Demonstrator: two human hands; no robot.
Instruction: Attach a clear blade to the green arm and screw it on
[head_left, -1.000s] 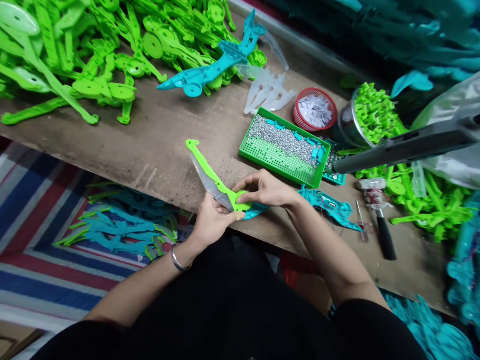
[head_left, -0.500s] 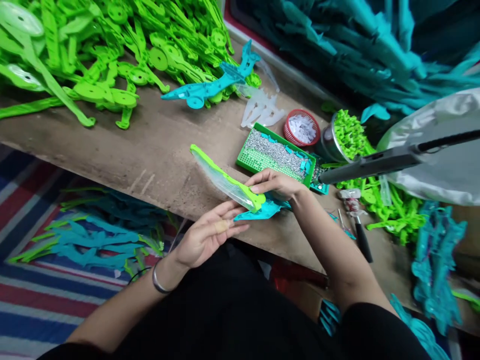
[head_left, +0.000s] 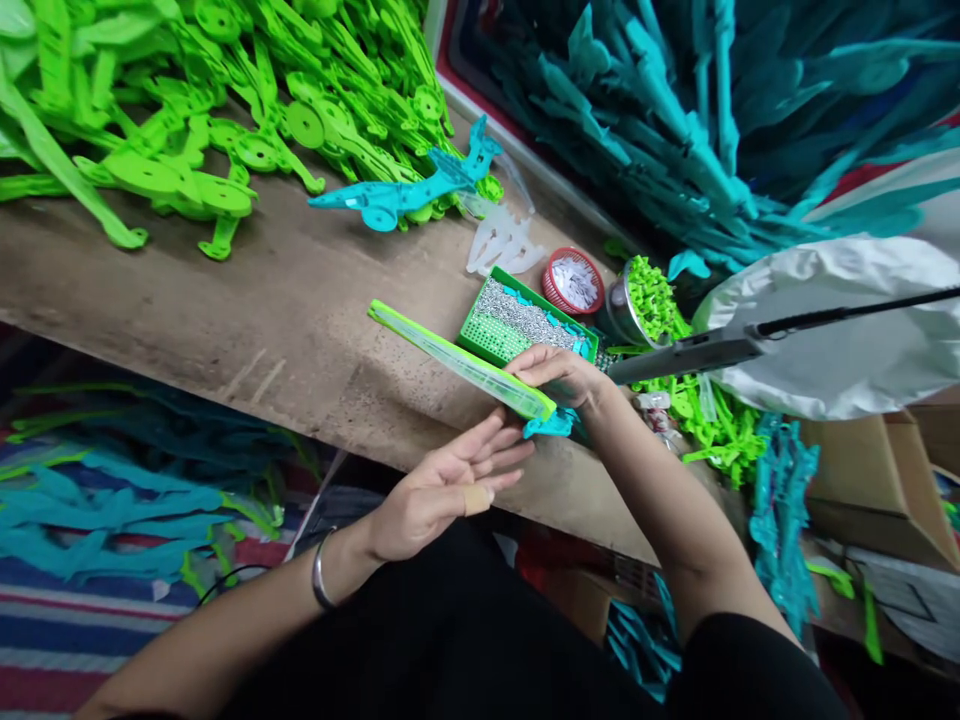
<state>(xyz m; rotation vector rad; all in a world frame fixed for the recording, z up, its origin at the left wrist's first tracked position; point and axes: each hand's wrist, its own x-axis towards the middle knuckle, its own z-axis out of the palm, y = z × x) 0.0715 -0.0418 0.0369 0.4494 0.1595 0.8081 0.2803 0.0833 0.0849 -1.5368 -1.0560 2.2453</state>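
Observation:
My right hand [head_left: 555, 372] grips a long plastic piece [head_left: 465, 362], bright green along its edge with a clear or whitish side. A blue plastic part [head_left: 551, 423] shows beneath its near end; whether the two are joined I cannot tell. Below them my left hand [head_left: 442, 485] is open, palm up, fingers stretched toward the blue part; contact cannot be made out. A bandage wraps one of its digits. Just beyond my right hand lies a green tray [head_left: 487, 345] of small metal pieces and blue bits.
Green plastic parts [head_left: 300, 125] are heaped at the back left, with a blue part [head_left: 405, 195] before them. A red basket [head_left: 572, 281], a metal cup [head_left: 624, 305] and a grey lamp arm [head_left: 682, 353] stand right. Blue parts [head_left: 112, 500] lie below the table.
My left hand has come off the blue part and opened lower down. The green piece, still in my right hand, has turned more edge-on. The view has shifted rightward.

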